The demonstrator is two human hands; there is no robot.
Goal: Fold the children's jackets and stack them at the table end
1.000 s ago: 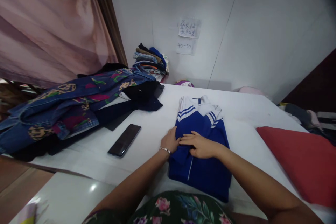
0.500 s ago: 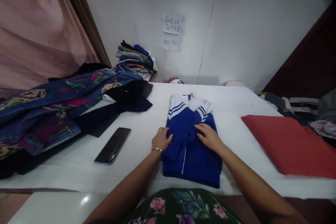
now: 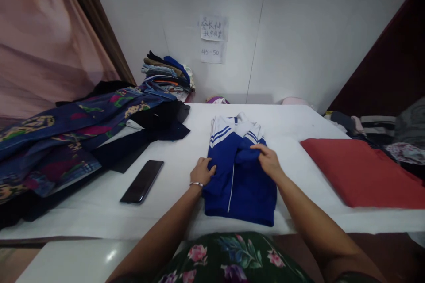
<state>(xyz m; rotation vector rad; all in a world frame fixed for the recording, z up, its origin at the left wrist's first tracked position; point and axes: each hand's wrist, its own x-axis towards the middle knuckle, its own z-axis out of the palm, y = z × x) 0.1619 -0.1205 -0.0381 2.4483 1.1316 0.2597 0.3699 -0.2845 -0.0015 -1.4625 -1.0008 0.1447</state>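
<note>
A blue and white long-sleeved jacket (image 3: 254, 194) lies partly folded on the white table, its white collar pointing away from me. Striped white shoulders and a white front line show on it. My left hand (image 3: 202, 172) rests on its left edge, index finger and thumb apart against the sleeve there. With my right hand (image 3: 270, 162) I pinch the other blue sleeve (image 3: 247, 155) near its end, lifted a little and drawn across the jacket's right half. The fingers under that sleeve are partly hidden.
A dark phone (image 3: 142, 181) lies left of the jacket. Patterned and dark clothes (image 3: 83, 124) spread over the table's left side, with a folded stack (image 3: 169, 75) behind. A folded red cloth (image 3: 361, 172) lies at right. Paper signs (image 3: 213, 35) hang on the wall.
My right hand has closed on the sleeve end and pulled it up and to the right, away from the jacket's middle. My left hand stays at the left edge.
</note>
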